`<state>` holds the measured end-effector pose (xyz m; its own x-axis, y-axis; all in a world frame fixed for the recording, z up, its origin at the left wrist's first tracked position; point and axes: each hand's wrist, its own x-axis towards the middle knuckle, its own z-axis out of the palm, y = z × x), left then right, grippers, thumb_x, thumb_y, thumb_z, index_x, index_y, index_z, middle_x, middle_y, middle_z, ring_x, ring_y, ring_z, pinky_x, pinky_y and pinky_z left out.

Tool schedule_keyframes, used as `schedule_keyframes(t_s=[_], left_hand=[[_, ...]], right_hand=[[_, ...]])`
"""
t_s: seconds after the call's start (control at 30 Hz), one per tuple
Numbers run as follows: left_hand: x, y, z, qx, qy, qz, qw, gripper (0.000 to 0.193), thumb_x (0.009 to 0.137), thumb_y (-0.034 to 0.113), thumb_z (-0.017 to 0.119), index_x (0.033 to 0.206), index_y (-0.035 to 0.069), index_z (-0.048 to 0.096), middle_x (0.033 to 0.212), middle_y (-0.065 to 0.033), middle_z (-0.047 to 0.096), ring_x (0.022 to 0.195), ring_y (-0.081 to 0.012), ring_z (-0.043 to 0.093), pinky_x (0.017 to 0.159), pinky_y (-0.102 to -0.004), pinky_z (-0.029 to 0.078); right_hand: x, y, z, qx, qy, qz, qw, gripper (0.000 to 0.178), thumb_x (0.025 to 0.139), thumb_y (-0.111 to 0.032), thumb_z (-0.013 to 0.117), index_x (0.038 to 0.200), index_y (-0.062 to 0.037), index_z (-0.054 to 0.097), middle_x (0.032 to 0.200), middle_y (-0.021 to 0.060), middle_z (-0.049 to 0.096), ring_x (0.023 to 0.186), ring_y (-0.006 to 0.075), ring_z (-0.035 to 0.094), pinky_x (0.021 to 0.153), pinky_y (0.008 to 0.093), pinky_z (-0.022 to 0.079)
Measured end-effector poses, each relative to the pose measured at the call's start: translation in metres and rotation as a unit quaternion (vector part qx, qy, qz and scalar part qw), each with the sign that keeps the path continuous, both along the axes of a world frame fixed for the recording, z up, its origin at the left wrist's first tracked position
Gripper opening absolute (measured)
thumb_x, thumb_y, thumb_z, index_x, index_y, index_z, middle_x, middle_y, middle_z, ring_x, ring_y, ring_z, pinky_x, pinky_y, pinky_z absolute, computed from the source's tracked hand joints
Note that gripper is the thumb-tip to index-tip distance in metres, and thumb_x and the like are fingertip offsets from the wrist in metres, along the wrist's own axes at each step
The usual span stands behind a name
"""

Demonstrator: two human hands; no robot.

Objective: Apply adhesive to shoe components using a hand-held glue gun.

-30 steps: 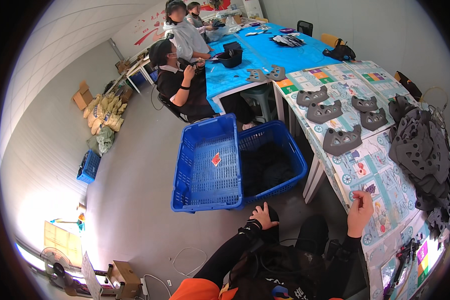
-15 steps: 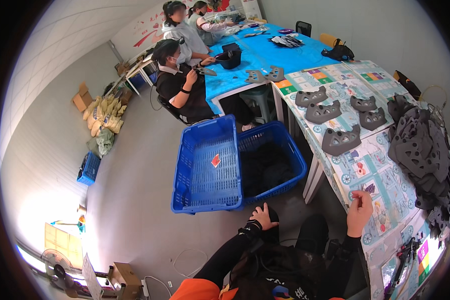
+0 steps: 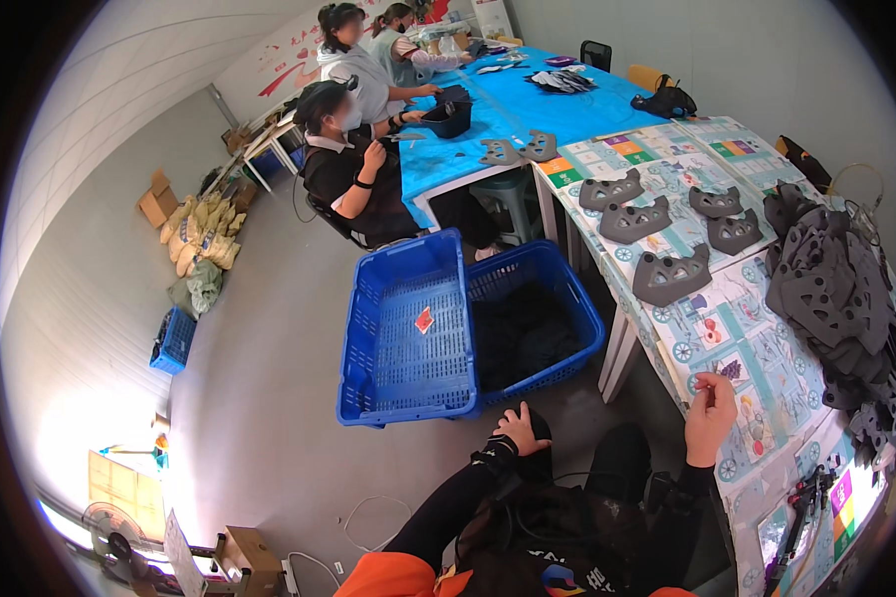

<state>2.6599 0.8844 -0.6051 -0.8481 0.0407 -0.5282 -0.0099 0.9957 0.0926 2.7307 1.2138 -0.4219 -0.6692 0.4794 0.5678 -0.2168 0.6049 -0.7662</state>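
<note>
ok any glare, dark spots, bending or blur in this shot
Head view: white glare burns out the area above the round dark fan; head view: dark contents of the right-hand blue plastic crate sink into shadow; head view: black corners, white panelled ceiling bowed, bare left hand and right hand fairly sharp.

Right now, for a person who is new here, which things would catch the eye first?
Probably the bright blue table cover at the top, then the two blue crates in the middle. At the right, a heap of dark grey pieces lies on a patterned cover, beyond the right hand.
</note>
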Motion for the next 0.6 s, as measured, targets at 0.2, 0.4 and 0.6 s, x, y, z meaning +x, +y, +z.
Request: schedule_keyframes(t_s=[0.2, 0.4, 0.6], left_hand=[[-0.0012, 0.0008, 0.0031, 0.006, -0.022, 0.007, 1.000, 0.127, 0.077, 0.074, 0.076, 0.167, 0.012, 0.011, 0.155, -0.0247, 0.035, 0.139, -0.0431, 0.047, 0.105, -0.0594, 0.048], [-0.0006, -0.0007, 0.0028, 0.011, -0.024, 0.012, 1.000, 0.128, 0.076, 0.074, 0.077, 0.167, 0.011, 0.011, 0.155, -0.0246, 0.035, 0.140, -0.0431, 0.047, 0.106, -0.0591, 0.048], [-0.0003, 0.0000, 0.0014, 0.003, -0.026, 0.009, 1.000, 0.129, 0.077, 0.075, 0.075, 0.167, 0.012, 0.009, 0.155, -0.0244, 0.036, 0.139, -0.0429, 0.047, 0.106, -0.0592, 0.048]], right_hand=[[-0.0003, 0.0009, -0.0013, 0.009, 0.005, 0.000, 1.000, 0.023, 0.085, 0.013, 0.053, 0.098, -0.0012, 0.065, 0.085, 0.0099, 0.061, 0.076, 0.0233, 0.061, 0.068, 0.0326, 0.047], [0.0000, -0.0005, 0.0022, 0.024, 0.006, 0.000, 1.000, 0.023, 0.084, 0.013, 0.053, 0.097, -0.0010, 0.065, 0.085, 0.0104, 0.061, 0.076, 0.0247, 0.061, 0.068, 0.0333, 0.047], [0.0005, -0.0015, 0.0032, 0.024, 0.005, 0.000, 1.000, 0.021, 0.085, 0.013, 0.053, 0.096, -0.0004, 0.065, 0.085, 0.0107, 0.060, 0.076, 0.0252, 0.061, 0.068, 0.0335, 0.047]])
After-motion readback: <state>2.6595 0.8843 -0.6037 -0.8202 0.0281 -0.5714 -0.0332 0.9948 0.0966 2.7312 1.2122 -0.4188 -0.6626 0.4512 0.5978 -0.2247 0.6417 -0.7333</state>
